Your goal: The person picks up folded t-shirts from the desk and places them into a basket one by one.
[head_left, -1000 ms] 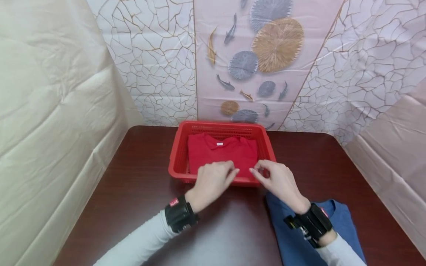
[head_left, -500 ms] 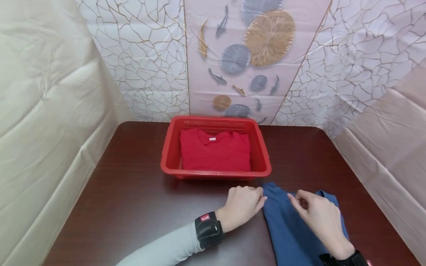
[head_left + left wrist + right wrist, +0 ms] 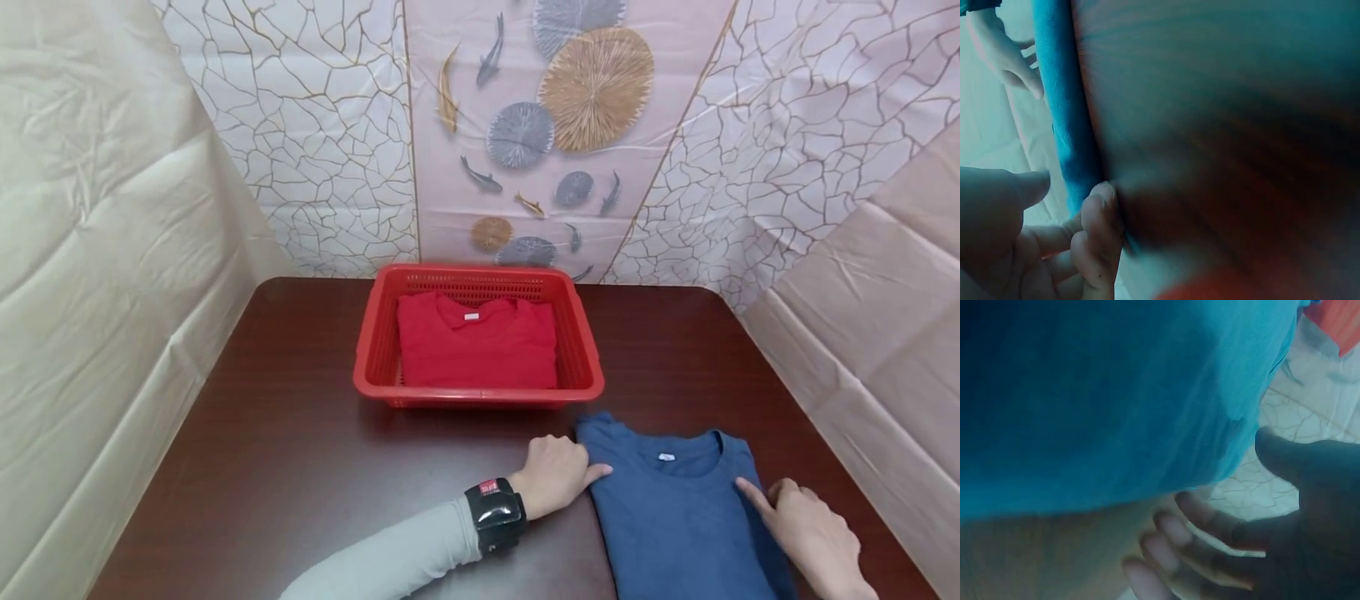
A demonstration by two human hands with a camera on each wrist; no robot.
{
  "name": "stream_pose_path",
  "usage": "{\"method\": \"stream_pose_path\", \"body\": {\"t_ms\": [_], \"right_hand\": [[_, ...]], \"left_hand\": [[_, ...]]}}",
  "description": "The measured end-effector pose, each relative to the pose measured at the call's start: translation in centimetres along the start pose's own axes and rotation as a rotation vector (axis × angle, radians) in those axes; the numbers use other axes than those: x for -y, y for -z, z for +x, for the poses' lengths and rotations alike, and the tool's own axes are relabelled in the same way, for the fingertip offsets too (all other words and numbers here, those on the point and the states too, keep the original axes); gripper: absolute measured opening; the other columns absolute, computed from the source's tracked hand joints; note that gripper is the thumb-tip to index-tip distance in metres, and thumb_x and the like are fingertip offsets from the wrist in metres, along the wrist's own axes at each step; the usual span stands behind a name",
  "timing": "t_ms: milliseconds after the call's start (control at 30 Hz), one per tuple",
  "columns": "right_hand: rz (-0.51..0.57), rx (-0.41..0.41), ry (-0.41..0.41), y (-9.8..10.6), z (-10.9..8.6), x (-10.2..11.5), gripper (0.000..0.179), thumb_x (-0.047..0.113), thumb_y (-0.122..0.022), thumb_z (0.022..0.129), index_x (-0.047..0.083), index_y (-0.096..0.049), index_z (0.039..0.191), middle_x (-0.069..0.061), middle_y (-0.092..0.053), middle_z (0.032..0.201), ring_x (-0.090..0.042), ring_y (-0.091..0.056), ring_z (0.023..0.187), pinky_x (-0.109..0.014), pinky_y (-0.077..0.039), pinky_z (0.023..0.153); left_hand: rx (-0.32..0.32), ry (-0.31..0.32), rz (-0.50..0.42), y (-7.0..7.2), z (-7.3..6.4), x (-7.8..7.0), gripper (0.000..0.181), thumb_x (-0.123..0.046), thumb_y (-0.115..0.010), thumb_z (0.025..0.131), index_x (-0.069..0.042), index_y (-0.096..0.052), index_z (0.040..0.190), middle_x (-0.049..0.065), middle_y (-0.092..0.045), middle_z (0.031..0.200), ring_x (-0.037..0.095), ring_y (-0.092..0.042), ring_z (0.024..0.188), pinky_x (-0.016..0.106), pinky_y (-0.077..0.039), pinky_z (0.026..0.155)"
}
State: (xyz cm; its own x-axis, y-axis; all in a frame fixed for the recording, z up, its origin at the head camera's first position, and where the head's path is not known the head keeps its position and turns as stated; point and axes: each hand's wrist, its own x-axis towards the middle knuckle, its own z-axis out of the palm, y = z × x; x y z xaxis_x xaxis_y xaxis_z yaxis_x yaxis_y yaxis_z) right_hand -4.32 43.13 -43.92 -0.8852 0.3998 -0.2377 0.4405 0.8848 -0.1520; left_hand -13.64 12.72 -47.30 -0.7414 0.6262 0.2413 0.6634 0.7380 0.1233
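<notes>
A folded blue T-shirt [image 3: 675, 517] lies on the right of the table, its collar toward the back. My left hand [image 3: 553, 479] is at its left edge near the top corner, thumb over the cloth. In the left wrist view, bent fingertips [image 3: 1099, 197] meet the shirt's edge while the thumb stands apart from them. Along the opposite edge is my right hand [image 3: 813, 533], thumb tip at the cloth. The right wrist view shows loosely spread fingers [image 3: 1175, 528] just beside the shirt's side, with a gap to the thumb.
Behind the shirt stands a red plastic basket [image 3: 480, 395] holding a folded red T-shirt [image 3: 476, 350]. The dark wooden table [image 3: 300, 433] has rounded back corners. Patterned cloth [image 3: 330, 150] hangs behind it, and pale cloth drapes both sides.
Both hands have left the basket's front and come to the blue shirt. Over the last half second, the right hand has moved right to its far edge and spread its fingers.
</notes>
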Motion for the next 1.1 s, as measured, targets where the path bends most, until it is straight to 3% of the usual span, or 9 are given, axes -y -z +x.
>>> {"method": "stream_pose_path", "body": {"t_ms": [133, 200, 300, 433, 567, 667, 767, 867, 1100], "right_hand": [[0.082, 0.163, 0.028, 0.2, 0.8, -0.3, 0.091, 0.073, -0.03, 0.084, -0.013, -0.052, 0.105, -0.023, -0.059, 0.08, -0.027, -0.056, 0.067, -0.045, -0.048, 0.057], [0.159, 0.212, 0.042, 0.1, 1.1, -0.4, 0.09, 0.069, -0.034, 0.086, -0.018, -0.047, 0.108, -0.024, -0.059, 0.083, -0.025, -0.057, 0.07, -0.043, -0.052, 0.058], [0.297, 0.29, 0.037, 0.1, 1.6, -0.6, 0.088, 0.063, -0.039, 0.089, -0.022, -0.045, 0.112, -0.026, -0.061, 0.09, -0.026, -0.06, 0.076, -0.043, -0.055, 0.062], [0.541, 0.432, 0.01, -0.3, 1.7, -0.8, 0.082, 0.056, -0.042, 0.091, -0.02, -0.039, 0.123, -0.023, -0.063, 0.101, -0.027, -0.061, 0.086, -0.047, -0.053, 0.073], [0.824, 0.643, 0.014, -1.0, 1.5, -0.9, 0.083, 0.048, -0.039, 0.096, -0.014, -0.005, 0.141, -0.037, -0.037, 0.134, -0.038, -0.053, 0.108, -0.054, -0.047, 0.086], [0.987, 0.785, 0.009, -1.6, 1.0, -0.8, 0.084, 0.044, -0.036, 0.098, -0.001, 0.018, 0.143, -0.037, -0.004, 0.146, -0.041, -0.041, 0.119, -0.056, -0.043, 0.091], [1.063, 0.829, 0.005, -2.0, 0.6, -0.7, 0.085, 0.041, -0.037, 0.098, 0.007, 0.028, 0.141, -0.036, 0.009, 0.146, -0.04, -0.038, 0.121, -0.055, -0.043, 0.091], [1.105, 0.822, 0.004, -2.4, 0.2, -0.3, 0.086, 0.039, -0.039, 0.098, 0.01, 0.03, 0.141, -0.035, 0.01, 0.147, -0.037, -0.037, 0.121, -0.053, -0.043, 0.092], [1.091, 0.752, 0.031, -2.1, -0.7, 0.5, 0.085, 0.036, -0.041, 0.097, 0.009, 0.025, 0.143, -0.034, 0.005, 0.148, -0.033, -0.037, 0.122, -0.05, -0.043, 0.093]], "left_hand": [[0.111, 0.055, -0.162, 0.1, 0.5, -0.4, 0.054, -0.059, -0.044, 0.088, -0.011, -0.059, 0.067, 0.001, -0.047, 0.048, 0.013, -0.043, 0.042, 0.026, -0.037, 0.037], [0.196, 0.116, -0.287, 0.2, 0.6, -0.7, 0.052, -0.059, -0.044, 0.088, -0.01, -0.06, 0.078, 0.0, -0.049, 0.05, 0.012, -0.046, 0.041, 0.024, -0.04, 0.041], [0.288, 0.212, -0.533, 0.5, 0.6, -0.8, 0.048, -0.055, -0.049, 0.088, -0.008, -0.057, 0.095, -0.002, -0.054, 0.048, 0.009, -0.049, 0.037, 0.02, -0.042, 0.043], [0.364, 0.341, -0.937, 0.3, 0.6, -0.6, 0.05, -0.042, -0.057, 0.088, -0.004, -0.048, 0.118, 0.003, -0.061, 0.054, 0.011, -0.057, 0.042, 0.023, -0.05, 0.044], [0.452, 0.388, -1.333, -0.1, 0.5, -0.1, 0.062, -0.031, -0.059, 0.089, -0.003, -0.031, 0.136, 0.017, -0.062, 0.095, 0.024, -0.064, 0.058, 0.036, -0.057, 0.052], [0.553, 0.405, -1.524, -0.2, 0.5, 0.1, 0.077, -0.026, -0.058, 0.089, -0.008, -0.009, 0.147, 0.022, -0.045, 0.127, 0.031, -0.065, 0.075, 0.046, -0.057, 0.065], [0.598, 0.414, -1.582, -0.4, 0.7, 0.1, 0.086, -0.019, -0.059, 0.089, -0.015, 0.003, 0.149, 0.019, -0.029, 0.144, 0.03, -0.061, 0.095, 0.052, -0.054, 0.074], [0.592, 0.39, -1.569, -0.6, 0.9, 0.0, 0.086, -0.011, -0.058, 0.087, -0.02, 0.001, 0.149, 0.013, -0.022, 0.148, 0.029, -0.054, 0.105, 0.054, -0.053, 0.077], [0.599, 0.257, -1.491, 0.2, 1.6, 0.0, 0.082, -0.002, -0.051, 0.086, -0.034, -0.008, 0.148, 0.004, -0.029, 0.143, 0.02, -0.057, 0.095, 0.047, -0.056, 0.068]]}}
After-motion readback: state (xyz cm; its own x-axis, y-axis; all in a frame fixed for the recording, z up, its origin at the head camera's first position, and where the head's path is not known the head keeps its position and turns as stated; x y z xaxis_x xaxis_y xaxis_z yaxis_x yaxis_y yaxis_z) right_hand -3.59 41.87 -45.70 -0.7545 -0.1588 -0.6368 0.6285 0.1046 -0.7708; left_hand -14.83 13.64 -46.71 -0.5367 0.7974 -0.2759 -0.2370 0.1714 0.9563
